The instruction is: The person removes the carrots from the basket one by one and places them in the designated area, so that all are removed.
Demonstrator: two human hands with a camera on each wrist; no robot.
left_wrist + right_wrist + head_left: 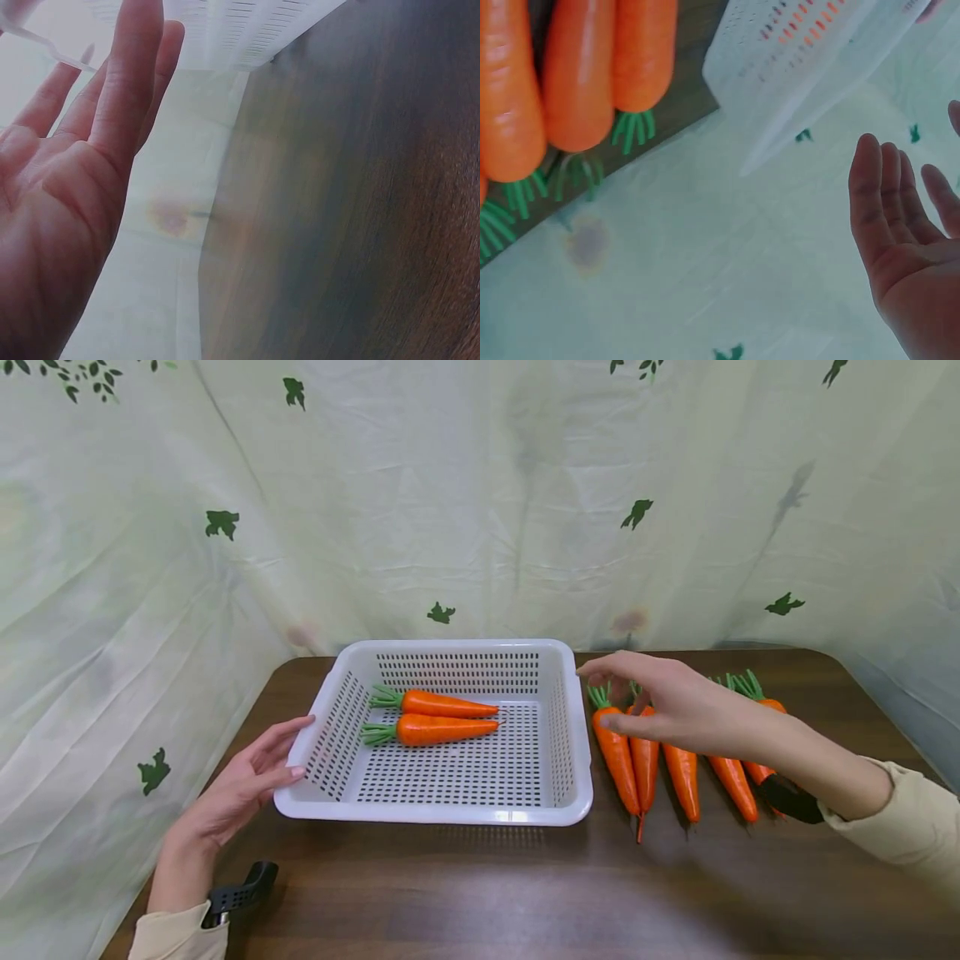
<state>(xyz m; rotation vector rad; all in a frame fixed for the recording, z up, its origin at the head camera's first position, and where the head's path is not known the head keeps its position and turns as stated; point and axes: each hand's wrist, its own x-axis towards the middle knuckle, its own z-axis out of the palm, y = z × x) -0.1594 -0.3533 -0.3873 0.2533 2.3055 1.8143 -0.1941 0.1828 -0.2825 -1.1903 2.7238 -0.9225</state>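
Note:
Inside the white plastic basket [465, 814], two orange carrots [450, 729] with green tops lie side by side, their tips to the right. My left hand [236, 785] is at the basket's left rim, fingertips and thumb at the edge, its fingers nearly straight in the left wrist view. To the right of the basket, several more carrots [681, 781] lie in a row on the table, tops toward the back. Over their upper ends is my right hand [660, 702], holding nothing, with loosely extended fingers. Its fingertips come close to the basket's right rim; whether they touch is unclear.
A dark wooden table [465, 893] carries the basket and carrots. Behind and at the sides hangs a pale curtain [450, 527] with green leaf shapes. A black wrist device [243, 893] sits at my left wrist.

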